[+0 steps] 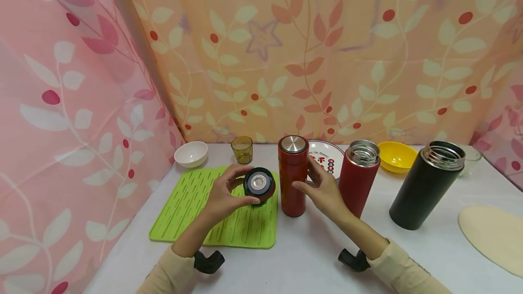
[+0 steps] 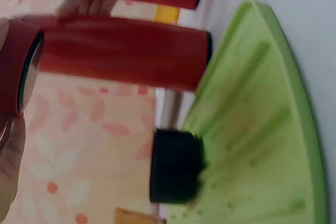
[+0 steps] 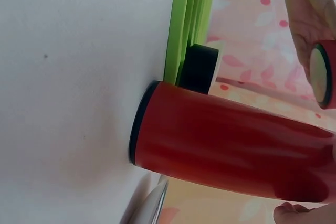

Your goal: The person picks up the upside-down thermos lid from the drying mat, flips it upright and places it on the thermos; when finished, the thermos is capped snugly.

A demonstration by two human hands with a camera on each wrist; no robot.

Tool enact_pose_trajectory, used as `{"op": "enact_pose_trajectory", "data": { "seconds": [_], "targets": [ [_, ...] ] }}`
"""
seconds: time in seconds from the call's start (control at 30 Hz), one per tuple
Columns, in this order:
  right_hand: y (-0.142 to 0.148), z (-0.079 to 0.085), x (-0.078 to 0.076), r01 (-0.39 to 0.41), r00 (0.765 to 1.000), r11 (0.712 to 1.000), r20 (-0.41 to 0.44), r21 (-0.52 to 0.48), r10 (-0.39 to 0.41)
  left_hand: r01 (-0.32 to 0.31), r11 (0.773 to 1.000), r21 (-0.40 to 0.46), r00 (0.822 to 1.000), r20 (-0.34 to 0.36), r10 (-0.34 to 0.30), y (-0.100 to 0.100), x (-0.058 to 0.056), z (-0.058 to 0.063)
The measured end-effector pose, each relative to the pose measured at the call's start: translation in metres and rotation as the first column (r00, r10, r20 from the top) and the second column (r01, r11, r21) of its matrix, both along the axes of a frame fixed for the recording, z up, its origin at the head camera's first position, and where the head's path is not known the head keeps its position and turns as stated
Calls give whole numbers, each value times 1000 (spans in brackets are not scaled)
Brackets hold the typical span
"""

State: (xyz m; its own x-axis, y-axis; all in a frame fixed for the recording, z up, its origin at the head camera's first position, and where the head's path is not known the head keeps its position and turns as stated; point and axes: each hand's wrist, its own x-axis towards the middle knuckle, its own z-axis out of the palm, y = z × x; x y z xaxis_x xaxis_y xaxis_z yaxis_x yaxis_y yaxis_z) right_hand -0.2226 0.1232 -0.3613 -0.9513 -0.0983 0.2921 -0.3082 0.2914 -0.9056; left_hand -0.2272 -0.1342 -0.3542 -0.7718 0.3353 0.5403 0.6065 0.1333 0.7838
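Note:
Between thumb and fingers, my left hand [image 1: 224,192] pinches a red thermos lid [image 1: 259,184], its dark underside with a pale round centre turned toward the head camera. My right hand [image 1: 324,189] grips the upper part of a red thermos [image 1: 292,194], which has a silver-topped lid on it and stands upright on the table. The two hands are apart, with the loose lid just left of this thermos. A black lid [image 2: 176,166] sits on the green mat [image 1: 192,214], seen in both wrist views. In the head view that black lid is hidden.
Right of my right hand stand an uncapped dark red thermos [image 1: 359,176] and an uncapped black thermos [image 1: 426,189]. Behind are a white bowl [image 1: 191,154], an amber glass [image 1: 242,150], a printed plate [image 1: 327,152], a yellow bowl [image 1: 396,157]. A beige mat [image 1: 494,235] lies right.

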Motion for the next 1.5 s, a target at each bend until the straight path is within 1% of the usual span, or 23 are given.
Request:
{"op": "enact_pose_trajectory", "data": {
  "seconds": [0.13, 0.2, 0.3, 0.37, 0.43, 0.53, 0.63, 0.77, 0.83, 0.9, 0.97, 1.03, 1.1, 1.17, 1.23, 1.27, 1.3, 1.37, 1.43, 1.5],
  "targets": [
    [4, 3, 6, 3, 999, 1000, -50, 8, -2, 2, 1000, 4, 998, -59, -2, 10, 8, 7],
    [6, 4, 11, 12, 996, 1000, -93, 8, -11, -7, 1000, 7, 996, -93, 8, 15, 12, 11],
    [7, 6, 20, 10, 986, 1000, -164, -20, -13, -10, 1000, 16, 990, -138, 12, 23, 19, 16],
    [7, 9, 27, -14, 979, 999, -203, -44, 5, 6, 1000, 21, 988, -156, -3, 28, 23, 19],
    [7, 13, 35, -56, 973, 996, -225, -66, 40, 33, 999, 14, 983, -182, -30, 34, 27, 21],
    [6, 16, 45, -130, 971, 987, -214, -91, 108, 65, 998, -15, 972, -224, -66, 43, 31, 23],
    [7, 18, 51, -192, 970, 975, -174, -108, 172, 69, 997, -45, 954, -289, -79, 51, 33, 26],
    [10, 20, 53, -233, 968, 964, -126, -130, 217, 57, 996, -74, 931, -356, -79, 60, 34, 26],
    [12, 21, 53, -237, 969, 959, -106, -152, 223, 55, 995, -86, 926, -368, -83, 63, 34, 27],
    [15, 22, 53, -240, 970, 953, -77, -186, 229, 75, 993, -91, 931, -352, -102, 64, 33, 27],
    [18, 22, 53, -245, 970, 944, -52, -221, 239, 113, 991, -74, 947, -294, -130, 65, 33, 28],
    [20, 22, 53, -244, 969, 936, -36, -253, 243, 135, 989, -55, 967, -212, -144, 64, 33, 29],
    [21, 21, 53, -248, 968, 928, -39, -278, 247, 144, 989, -39, 984, -103, -148, 64, 33, 29],
    [22, 21, 53, -257, 966, 920, -56, -295, 252, 133, 990, -47, 991, -13, -134, 64, 33, 30],
    [22, 21, 54, -265, 964, 916, -75, -300, 255, 130, 990, -49, 990, 60, -127, 64, 33, 30],
    [22, 22, 54, -274, 962, 914, -87, -300, 260, 131, 990, -43, 988, 81, -128, 64, 33, 30],
    [22, 21, 54, -281, 960, 913, -94, -297, 265, 134, 990, -32, 987, 91, -131, 64, 34, 30],
    [23, 21, 55, -293, 956, 913, -107, -284, 274, 141, 990, -3, 987, 79, -141, 64, 34, 29],
    [24, 21, 55, -303, 952, 917, -114, -260, 283, 153, 988, 28, 988, 26, -153, 65, 34, 28],
    [25, 22, 54, -299, 954, 924, -90, -237, 285, 162, 986, 49, 986, -36, -160, 65, 34, 28]
  ]
}}
